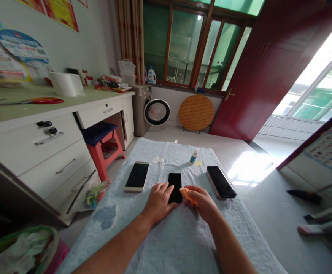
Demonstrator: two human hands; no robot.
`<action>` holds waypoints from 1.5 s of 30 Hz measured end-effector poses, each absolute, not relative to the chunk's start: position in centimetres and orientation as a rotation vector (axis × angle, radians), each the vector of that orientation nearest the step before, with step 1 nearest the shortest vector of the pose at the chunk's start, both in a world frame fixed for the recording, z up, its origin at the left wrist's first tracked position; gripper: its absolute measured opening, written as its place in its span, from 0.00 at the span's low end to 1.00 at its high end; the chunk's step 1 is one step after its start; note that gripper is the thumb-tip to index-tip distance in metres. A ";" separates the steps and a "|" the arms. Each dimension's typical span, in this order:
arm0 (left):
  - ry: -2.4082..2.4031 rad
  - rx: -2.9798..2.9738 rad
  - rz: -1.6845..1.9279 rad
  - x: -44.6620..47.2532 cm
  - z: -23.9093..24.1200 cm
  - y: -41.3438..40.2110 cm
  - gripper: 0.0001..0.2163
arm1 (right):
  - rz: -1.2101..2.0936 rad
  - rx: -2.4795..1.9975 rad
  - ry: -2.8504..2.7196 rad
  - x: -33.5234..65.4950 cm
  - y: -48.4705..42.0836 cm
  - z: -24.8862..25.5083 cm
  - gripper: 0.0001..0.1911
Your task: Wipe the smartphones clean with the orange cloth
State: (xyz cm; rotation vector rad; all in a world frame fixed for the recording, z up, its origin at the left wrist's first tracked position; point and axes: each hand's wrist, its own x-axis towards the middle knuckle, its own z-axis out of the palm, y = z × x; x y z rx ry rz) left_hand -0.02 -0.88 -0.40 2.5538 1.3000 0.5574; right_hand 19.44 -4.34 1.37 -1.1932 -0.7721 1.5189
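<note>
Head view: a person's two bare hands work at a dark phone (175, 182) lying face-up approx. mid-table, on a pale blue cover (171, 243). The L hand (158, 199) is part-open, fingers loosely spread over the phone's L edge, thumb by its bottom end, resting on it w/o a visible full grip. The R hand (202, 201) is closed, pinching a bunched orange cloth (189, 195) btwn thumb & fingers, its tip at the phone's R edge. A 2nd phone (136, 176), gold-framed, lies apart to the L; a 3rd, a black phone (222, 182) w/ a pinkish layer under it (case or another phone, can't tell), lies to the R, nr the cover's edge. A small spray bottle (193, 156) stands upright beyond the hands. Risks, as judged: the phone could skid or twist on the soft cover if the cloth pushes sideways while the L fingers bear only lightly, esp. as the fabric may ruck. A wide swing of the R forearm could nudge the black phone toward the edge, poss. onto the hard floor (268, 198); a tug on the cover could tip the bottle, narrow & on uneven fabric.
</note>
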 end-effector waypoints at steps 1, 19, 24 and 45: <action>1.292 2.548 0.571 0.0 -0.3 -0.9 0.30 | 1.521 -1.171 -0.753 19.4 -4.4 1.5 0.22; 1.425 2.345 0.892 -1.0 -0.1 -0.8 0.22 | 1.584 -0.992 -0.881 17.9 -4.2 1.1 0.20; 1.324 2.210 0.911 -0.9 -0.2 -1.0 0.24 | 1.494 -1.050 -0.893 18.3 -4.1 0.8 0.20; 1.384 2.412 0.572 -0.8 -0.1 -1.6 0.29 | 0.684 -1.461 -1.598 17.3 -3.9 0.0 0.07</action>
